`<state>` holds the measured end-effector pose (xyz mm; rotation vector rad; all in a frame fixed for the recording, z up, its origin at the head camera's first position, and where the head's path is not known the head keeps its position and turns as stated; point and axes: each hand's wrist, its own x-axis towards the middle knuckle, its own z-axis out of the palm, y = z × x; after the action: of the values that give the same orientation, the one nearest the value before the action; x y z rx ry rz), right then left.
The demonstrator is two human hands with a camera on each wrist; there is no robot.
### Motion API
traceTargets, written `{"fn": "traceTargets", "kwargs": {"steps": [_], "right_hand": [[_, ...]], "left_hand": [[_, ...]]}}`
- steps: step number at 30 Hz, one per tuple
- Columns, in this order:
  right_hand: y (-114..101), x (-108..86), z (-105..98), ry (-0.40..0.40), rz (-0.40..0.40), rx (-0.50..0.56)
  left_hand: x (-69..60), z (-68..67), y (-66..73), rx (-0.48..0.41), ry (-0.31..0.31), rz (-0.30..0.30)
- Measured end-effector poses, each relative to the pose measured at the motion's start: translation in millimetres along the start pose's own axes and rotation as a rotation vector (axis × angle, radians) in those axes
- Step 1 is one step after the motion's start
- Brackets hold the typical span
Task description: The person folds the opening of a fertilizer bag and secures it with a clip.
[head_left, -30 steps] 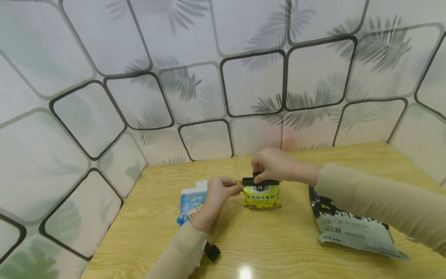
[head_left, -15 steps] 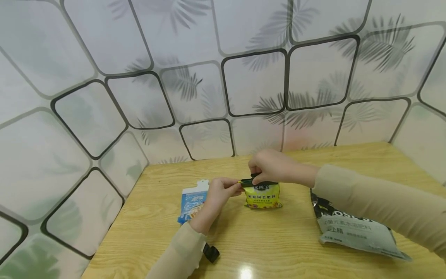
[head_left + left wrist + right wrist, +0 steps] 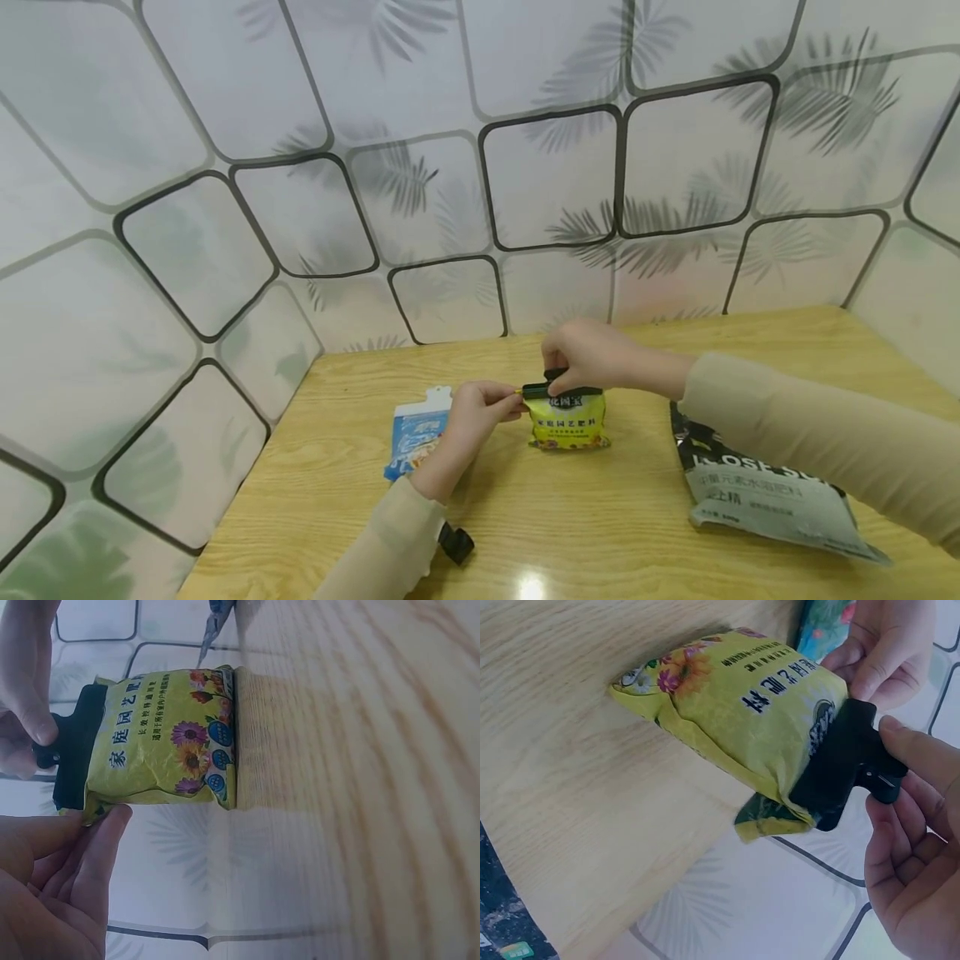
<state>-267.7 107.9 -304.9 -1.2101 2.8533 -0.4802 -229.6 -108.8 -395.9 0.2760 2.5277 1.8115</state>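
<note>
A small yellow fertilizer bag (image 3: 568, 425) with flowers printed along its bottom stands upright on the table. Across its top edge sits a wide black clip (image 3: 840, 761), whose jaws lie over the folded bag mouth. My right hand (image 3: 588, 358) pinches the clip's handles between thumb and fingers, as the right wrist view (image 3: 922, 832) shows. At the left end of the clip, my left hand (image 3: 472, 417) pinches the bag's top corner with thumb and fingertips. In the right wrist view a dark green and yellow flap of the bag (image 3: 769, 821) sticks out past the clip's other end.
A blue packet (image 3: 416, 437) with a white clip (image 3: 435, 400) lies left, partly behind my left hand. A black-and-grey bag (image 3: 772, 500) lies under my right forearm. A small black object (image 3: 456, 543) shows beside my left sleeve. A patterned curtain (image 3: 555, 183) stands behind the table (image 3: 600, 533).
Both hands keep their grip on the clip and the bag corner. Clip and right hand dip a little and come back; otherwise the view only shifts slightly.
</note>
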Motion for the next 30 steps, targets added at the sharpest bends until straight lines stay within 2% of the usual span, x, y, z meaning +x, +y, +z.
{"fn": "traceTargets", "kwargs": {"steps": [7, 15, 23, 30], "right_hand": [[1.0, 0.0, 4.4, 0.004, 0.057, 0.044], [3.1, -2.9, 10.1, 0.051, 0.014, 0.027], [0.8, -10.0, 17.2, 0.091, 0.030, -0.016], [0.5, -15.0, 23.8, 0.146, 0.014, -0.026]], "left_hand": [[-0.7, -0.6, -0.9, 0.004, -0.004, 0.013], [0.1, -0.9, 0.3, 0.009, -0.003, 0.008], [-1.8, -1.0, 2.7, 0.021, 0.001, 0.003], [-3.0, -0.2, 3.1, 0.023, -0.001, 0.014]]}}
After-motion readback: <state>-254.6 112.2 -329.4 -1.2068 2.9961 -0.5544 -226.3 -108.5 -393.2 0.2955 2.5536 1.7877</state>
